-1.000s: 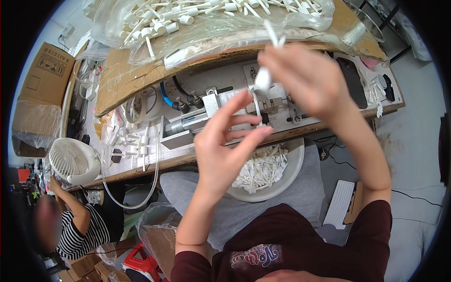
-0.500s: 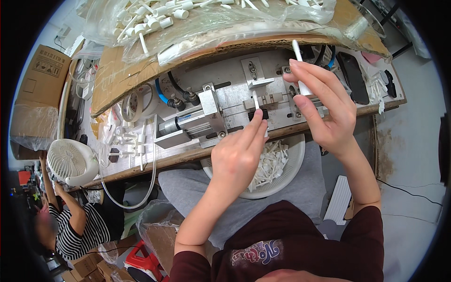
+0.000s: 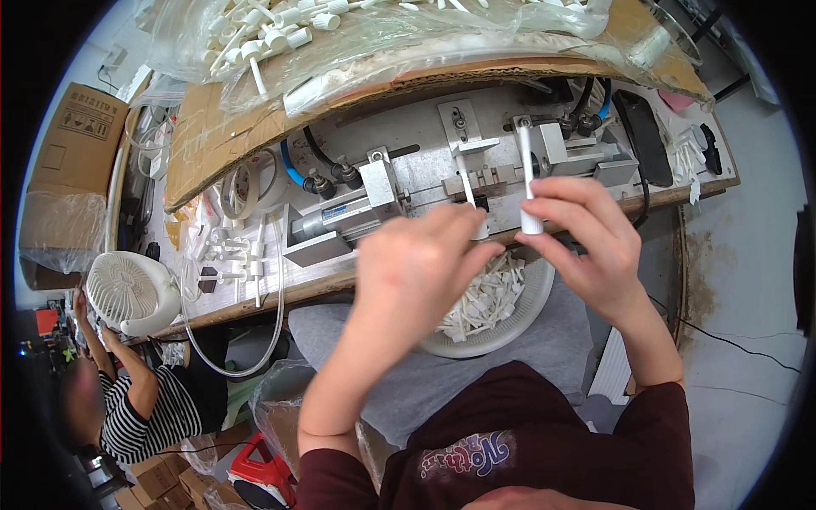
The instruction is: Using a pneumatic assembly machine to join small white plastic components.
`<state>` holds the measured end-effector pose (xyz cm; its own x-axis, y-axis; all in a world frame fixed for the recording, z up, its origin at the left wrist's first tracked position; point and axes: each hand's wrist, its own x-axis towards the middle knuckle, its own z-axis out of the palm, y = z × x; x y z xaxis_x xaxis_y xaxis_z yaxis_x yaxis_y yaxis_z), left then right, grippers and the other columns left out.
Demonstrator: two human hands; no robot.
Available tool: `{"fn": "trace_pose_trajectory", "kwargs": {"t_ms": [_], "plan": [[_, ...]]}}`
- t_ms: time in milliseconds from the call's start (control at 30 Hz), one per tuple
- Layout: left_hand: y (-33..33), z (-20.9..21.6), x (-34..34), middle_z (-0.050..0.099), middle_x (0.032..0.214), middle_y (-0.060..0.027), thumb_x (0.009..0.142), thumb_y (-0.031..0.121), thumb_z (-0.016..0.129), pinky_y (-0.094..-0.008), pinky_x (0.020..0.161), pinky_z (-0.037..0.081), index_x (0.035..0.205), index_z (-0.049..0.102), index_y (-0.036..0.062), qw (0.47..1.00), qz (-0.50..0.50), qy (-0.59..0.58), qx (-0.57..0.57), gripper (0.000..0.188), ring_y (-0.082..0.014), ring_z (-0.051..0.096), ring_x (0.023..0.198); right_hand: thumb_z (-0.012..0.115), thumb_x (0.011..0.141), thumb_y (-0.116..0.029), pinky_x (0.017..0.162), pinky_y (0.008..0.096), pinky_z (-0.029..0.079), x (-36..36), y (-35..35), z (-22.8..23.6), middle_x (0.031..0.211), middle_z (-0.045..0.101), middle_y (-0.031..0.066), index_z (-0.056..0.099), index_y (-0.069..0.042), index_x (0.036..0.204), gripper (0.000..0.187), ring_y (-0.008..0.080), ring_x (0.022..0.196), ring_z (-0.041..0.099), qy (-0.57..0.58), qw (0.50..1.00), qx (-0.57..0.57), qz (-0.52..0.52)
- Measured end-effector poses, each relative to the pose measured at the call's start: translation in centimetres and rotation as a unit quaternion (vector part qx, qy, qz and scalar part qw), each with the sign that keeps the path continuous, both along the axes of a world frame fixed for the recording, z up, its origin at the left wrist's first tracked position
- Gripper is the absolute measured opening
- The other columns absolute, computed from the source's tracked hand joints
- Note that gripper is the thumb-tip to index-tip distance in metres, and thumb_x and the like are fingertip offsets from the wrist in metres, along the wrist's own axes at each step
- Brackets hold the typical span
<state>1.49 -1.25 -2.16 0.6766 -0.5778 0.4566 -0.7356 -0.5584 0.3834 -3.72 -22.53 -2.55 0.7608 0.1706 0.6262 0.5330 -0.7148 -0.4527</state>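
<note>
My right hand [image 3: 591, 242] pinches a white plastic stick with a wider cylindrical end [image 3: 531, 223]. The stick is nearly upright, with its thin end pointing away from me in front of the metal clamping fixture [image 3: 484, 180]. Another white stick [image 3: 465, 183] lies across the fixture, its near end beside my left fingertips. My left hand [image 3: 412, 268] is smeared by motion, thumb toward the right; whether it touches that stick cannot be made out. Below both hands, a white basket [image 3: 544, 297] on my lap holds many small white plastic pieces [image 3: 489, 302].
Cardboard [image 3: 229, 140] with plastic film and white cup-ended sticks [image 3: 276, 38] overhangs the bench. Pneumatic cylinders [image 3: 340, 217] flank the fixture. A phone [image 3: 639, 136] lies at right, a white fan [image 3: 132, 291] stands at left. Another person [image 3: 161, 408] works at far left.
My left hand has pulled back toward me from the stick in the fixture. My right hand has come nearer and lower with its stick, now gripping the wide end.
</note>
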Motion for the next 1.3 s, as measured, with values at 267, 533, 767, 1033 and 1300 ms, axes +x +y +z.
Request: {"fn": "trace_pose_trajectory", "kwargs": {"t_ms": [267, 533, 767, 1033, 1300], "plan": [[6.1, 7.5, 11.4, 0.073, 0.085, -0.0031, 0.085, 0.04, 0.078, -0.0339, 0.064, 0.051, 0.099, 0.075, 0.0115, 0.947, 0.273, -0.17, 0.01, 0.032, -0.0188, 0.068, 0.072, 0.074, 0.074, -0.004, 0.071, 0.035, 0.056, -0.1, 1.5, -1.7, 0.117, 0.069, 0.0143, 0.068, 0.001, 0.098, 0.025, 0.0264, 0.09, 0.07, -0.017, 0.994, -0.11, 0.015], [7.1, 7.4, 18.2, 0.076, 0.095, -0.0051, 0.087, 0.041, 0.073, -0.0421, 0.075, 0.054, 0.122, 0.065, 0.0142, 0.888, 0.382, -0.101, 0.236, 0.045, -0.0284, 0.071, 0.089, 0.066, 0.072, -0.009, 0.056, 0.0246, 0.044, 1.5, 3.6, -2.2, 0.111, 0.073, 0.0198, 0.065, -0.002, 0.084, 0.014, 0.0092, 0.056, 0.061, -0.057, 0.973, -0.225, 0.0], [7.4, 8.4, 16.8, 0.076, 0.094, -0.0092, 0.085, 0.022, 0.074, -0.039, 0.079, 0.054, 0.114, 0.073, 0.0116, 0.943, 0.317, -0.036, 0.098, 0.03, -0.0271, 0.072, 0.096, 0.066, 0.072, -0.008, 0.056, 0.0262, 0.046, 1.4, 3.5, -1.7, 0.11, 0.073, 0.0207, 0.062, -0.004, 0.081, 0.011, 0.0111, 0.054, 0.062, -0.031, 0.969, -0.243, -0.002], [6.6, 8.4, 9.0, 0.066, 0.134, -0.0128, 0.081, 0.011, 0.08, -0.0371, 0.105, 0.049, 0.116, 0.075, 0.0097, 0.976, 0.104, -0.187, -0.041, 0.035, -0.022, 0.065, 0.121, 0.076, 0.083, -0.022, 0.063, 0.0359, 0.055, 6.1, 3.1, 2.7, 0.09, 0.071, 0.008, 0.067, -0.007, 0.096, 0.022, 0.028, 0.072, 0.07, -0.023, 0.998, -0.06, 0.012], [1.0, 1.8, -0.3, 0.06, 0.133, -0.0156, 0.077, 0.004, 0.081, -0.0388, 0.092, 0.056, 0.118, 0.073, 0.0054, 0.995, -0.024, -0.015, -0.094, 0.042, -0.028, 0.066, 0.11, 0.062, 0.081, -0.006, 0.091, 0.046, 0.052, 23.8, 4.3, 8.7, 0.11, 0.069, 0.0257, 0.069, 0.0, 0.108, 0.028, 0.038, 0.108, 0.066, -0.03, 0.97, -0.227, -0.078]]}}
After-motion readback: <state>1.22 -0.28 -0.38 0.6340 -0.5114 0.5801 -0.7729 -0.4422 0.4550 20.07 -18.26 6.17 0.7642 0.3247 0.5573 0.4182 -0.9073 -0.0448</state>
